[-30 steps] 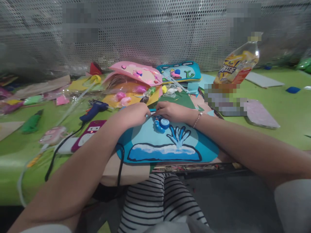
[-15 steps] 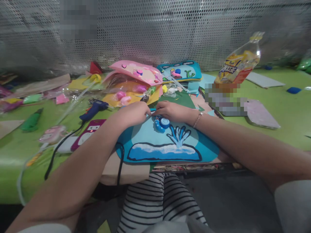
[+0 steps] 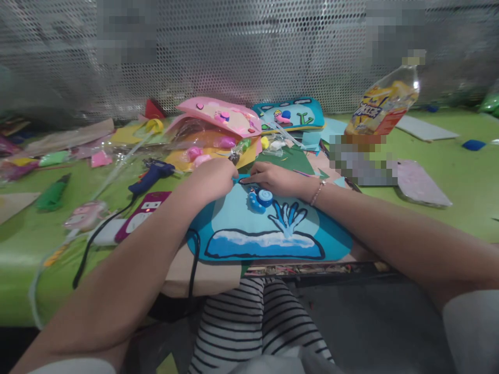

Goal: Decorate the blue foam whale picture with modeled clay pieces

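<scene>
A blue craft sheet [image 3: 265, 221] lies in front of me, showing a black-outlined pool and a splash. On its upper half sits a blue clay snail [image 3: 260, 199] with a spiral shell. My left hand [image 3: 218, 176] is closed at the sheet's top edge, fingers curled down; what they pinch is hidden. My right hand [image 3: 276, 177] rests just above the snail, fingers bent and pressed together. Its fingertips meet a small dark-outlined shape [image 3: 245, 181] near the top edge. Behind the right hand a thin purple stick [image 3: 302, 173] shows; whether it is held I cannot tell.
A blue glue gun [image 3: 152, 175] and a purple power bank-like case [image 3: 142, 215] lie left, with a black cord crossing the sheet's corner. Pink [image 3: 222, 114] and teal [image 3: 290, 113] decorated pieces stand behind. A drink bottle [image 3: 384, 106] leans at right.
My left hand has shifted slightly up and away from the right fingertips, uncovering the dark-outlined shape. The purple stick now shows behind the right hand. The sheet and snail stay put.
</scene>
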Motion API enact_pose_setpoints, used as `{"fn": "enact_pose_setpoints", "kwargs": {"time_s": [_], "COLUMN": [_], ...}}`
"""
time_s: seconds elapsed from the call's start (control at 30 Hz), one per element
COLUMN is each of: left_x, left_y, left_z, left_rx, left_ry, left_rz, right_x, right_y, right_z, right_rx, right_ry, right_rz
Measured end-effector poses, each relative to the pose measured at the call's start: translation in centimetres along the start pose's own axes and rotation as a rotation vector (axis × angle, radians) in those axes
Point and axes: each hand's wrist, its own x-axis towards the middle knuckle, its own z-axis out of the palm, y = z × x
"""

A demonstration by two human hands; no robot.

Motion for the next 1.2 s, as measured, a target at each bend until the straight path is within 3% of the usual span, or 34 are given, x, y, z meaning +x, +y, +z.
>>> {"fn": "enact_pose_setpoints", "kwargs": {"time_s": [0.23,0.47,0.9,1.2], "left_x": [-0.2,0.0,-0.1,-0.2], "left_y": [0.6,0.4,0.5,0.5], "left_z": [0.3,1.4,1.1,1.1], "left_rx": [0.044,0.115,0.076,0.072], "left_ry": [0.022,0.066,0.008,0.031], "left_rz": [0.045,-0.001,0.029,0.047], "right_x": [-0.2,-0.3,-0.2,-0.1], "right_y": [0.9,1.0,0.9,1.0], "right_z": [0.6,0.5,0.2,0.3], "right_rx": [-0.011,-0.027,-0.005,-0.024], "right_ry": [-0.015,-0.025,-0.031,-0.024], "right_rz": [-0.024,-0.063,-0.073,-0.072]}}
